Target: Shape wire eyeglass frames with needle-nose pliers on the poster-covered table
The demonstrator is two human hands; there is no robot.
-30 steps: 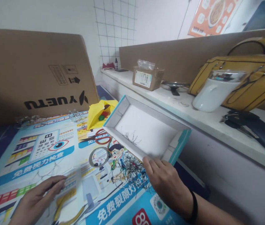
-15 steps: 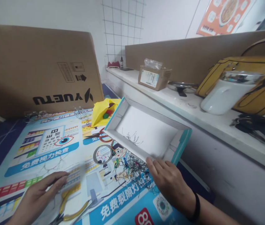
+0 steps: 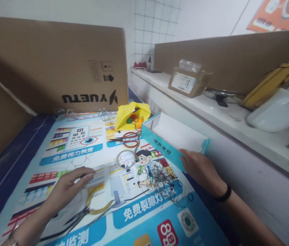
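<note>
My right hand [image 3: 200,167] grips the near side wall of a shallow teal cardboard box [image 3: 159,141], white inside, at the table's right edge. Just left of it lies a tangled heap of thin wires and threads [image 3: 163,179]. My left hand [image 3: 76,182] hovers over the printed table cover, fingers stretched and the thumb a little apart, with nothing clear between them. Beside it are pliers with yellow handles [image 3: 100,207]. Scissors with orange handles [image 3: 131,140] and a round, clear-centred ring [image 3: 126,159] lie farther back.
A yellow bag [image 3: 121,118] with colourful bits inside stands behind the scissors. A large cardboard box [image 3: 77,68] closes off the back left. On the white shelf [image 3: 159,80] at right are a small carton [image 3: 186,82], a white mug [image 3: 274,111] and a yellow handbag [image 3: 267,82].
The box has come down from its tilted position, its interior now facing upward beside the wire heap. More of the wire heap shows. The camera view has turned left.
</note>
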